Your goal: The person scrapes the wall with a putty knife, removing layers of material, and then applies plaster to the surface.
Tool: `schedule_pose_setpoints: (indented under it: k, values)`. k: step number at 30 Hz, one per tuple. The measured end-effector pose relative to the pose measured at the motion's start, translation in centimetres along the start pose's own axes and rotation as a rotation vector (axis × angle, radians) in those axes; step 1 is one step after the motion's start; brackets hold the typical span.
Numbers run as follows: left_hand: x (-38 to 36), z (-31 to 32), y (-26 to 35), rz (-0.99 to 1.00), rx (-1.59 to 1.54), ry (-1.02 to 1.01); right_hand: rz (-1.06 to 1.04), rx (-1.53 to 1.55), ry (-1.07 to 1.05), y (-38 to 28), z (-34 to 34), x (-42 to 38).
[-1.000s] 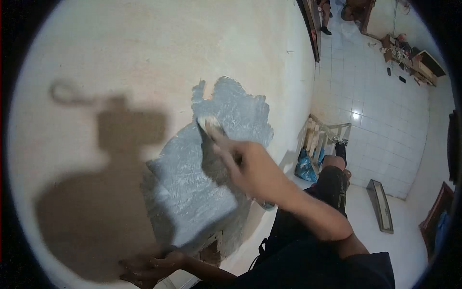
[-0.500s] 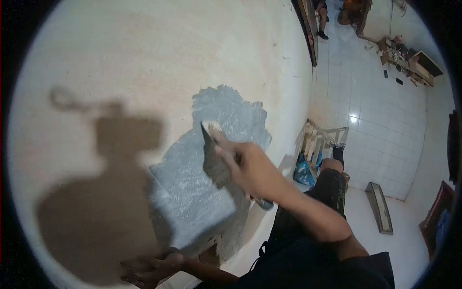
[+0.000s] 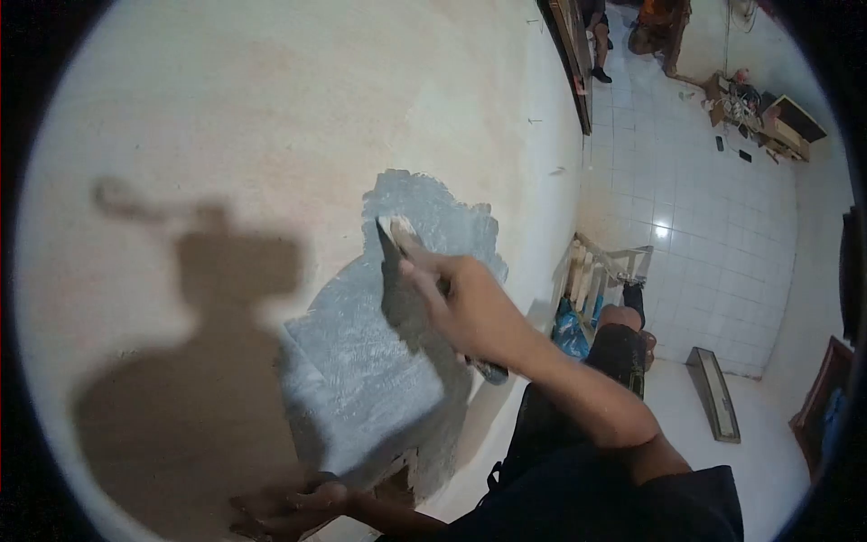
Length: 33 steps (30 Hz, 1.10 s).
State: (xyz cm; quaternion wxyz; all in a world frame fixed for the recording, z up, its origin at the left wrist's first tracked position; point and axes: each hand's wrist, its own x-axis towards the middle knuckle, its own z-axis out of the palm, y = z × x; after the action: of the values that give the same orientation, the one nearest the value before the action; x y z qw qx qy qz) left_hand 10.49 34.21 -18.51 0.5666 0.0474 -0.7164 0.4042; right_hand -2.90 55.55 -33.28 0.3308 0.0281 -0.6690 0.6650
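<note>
On the pale wall (image 3: 343, 99) is a large grey patch (image 3: 361, 352) of wet-looking coating with a ragged edge. My right hand (image 3: 465, 303) is closed round a scraper (image 3: 394, 237), whose blade lies against the upper part of the patch; the dark end of its handle shows below the hand. My left hand (image 3: 293, 508) rests on the wall at the bottom, in shadow, fingers apart and holding nothing. Between my left forearm and the patch's lower edge, a brown bare hole (image 3: 397, 483) shows.
A wooden ladder (image 3: 587, 271) with a blue bag (image 3: 571, 332) stands near my legs. Beyond lie a tiled floor (image 3: 704, 226), boxes with loose items (image 3: 786, 126), and a long framed fixture (image 3: 715, 393). A person's leg (image 3: 601, 54) shows at the top.
The scraper has shifted slightly up and left over the patch with my right hand. My left hand's fingers lie flatter on the wall. The view has shifted a little.
</note>
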Motion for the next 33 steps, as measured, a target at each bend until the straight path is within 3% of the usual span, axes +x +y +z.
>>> schedule_pose_setpoints:
  k: [2,3,6,7,8,10,12,14,15,16,18,20,22,23,26,27,30,33]
  values:
    - [-0.2,-0.6,-1.2,0.029,-0.023,-0.013,0.754,0.140,-0.379,-2.3,-3.3,4.8]
    - [-0.2,-0.9,-1.6,0.033,-0.031,-0.024,0.811,0.157,-0.335,-2.3,-3.7,6.5]
    - [0.5,-0.8,-1.3,0.019,-0.071,-0.035,0.622,0.142,-0.394,-2.0,-2.8,2.9]
    - [0.7,-0.6,-1.0,0.016,-0.087,-0.039,0.011,-0.007,-0.069,0.7,0.4,-0.5]
    - [0.5,-0.5,-0.7,0.013,-0.096,-0.030,0.006,-0.012,-0.065,-0.5,-1.1,1.5]
    - [0.5,-0.7,-0.6,0.029,-0.086,-0.024,0.914,0.248,-0.549,-4.2,-5.5,6.3]
    - [0.2,-0.8,-0.1,0.029,-0.085,-0.019,0.883,0.213,-0.605,-3.0,-5.2,5.2]
    - [0.2,-0.8,-0.1,0.031,-0.083,-0.015,0.177,0.024,-0.253,-0.6,-1.6,-0.5]
    - [0.4,-0.7,-0.1,0.034,-0.095,-0.007,0.108,0.086,-0.176,-1.5,-0.5,-1.5]
    - [0.6,-0.8,-0.1,0.042,-0.097,-0.004,0.111,0.091,-0.180,-2.7,-1.5,0.1]
    - [0.9,-1.0,0.0,0.052,-0.090,-0.002,0.811,0.221,-0.553,-5.6,-4.6,5.0]
    - [1.1,-1.2,0.2,0.057,-0.096,0.010,0.720,0.139,-0.541,-4.4,-4.0,3.3]
    - [1.7,-1.2,0.5,0.079,-0.121,0.044,0.416,0.117,-0.410,-4.3,-2.6,0.1]
    - [2.1,-0.8,0.6,0.078,-0.124,0.056,0.409,0.119,-0.400,-4.7,-2.6,0.6]
    - [2.0,-1.1,1.3,0.037,0.019,-0.001,0.757,0.139,-0.581,-5.8,-4.3,2.3]
    - [1.6,-1.8,1.0,0.032,0.075,-0.036,0.624,0.114,-0.452,-4.7,-3.7,2.9]
    - [1.8,-1.5,1.0,0.033,0.023,0.001,0.494,0.088,-0.474,-5.2,-3.2,1.3]
    - [-0.4,-0.4,-1.4,0.057,-0.148,0.009,0.550,0.170,-0.439,-5.7,-2.6,-0.4]
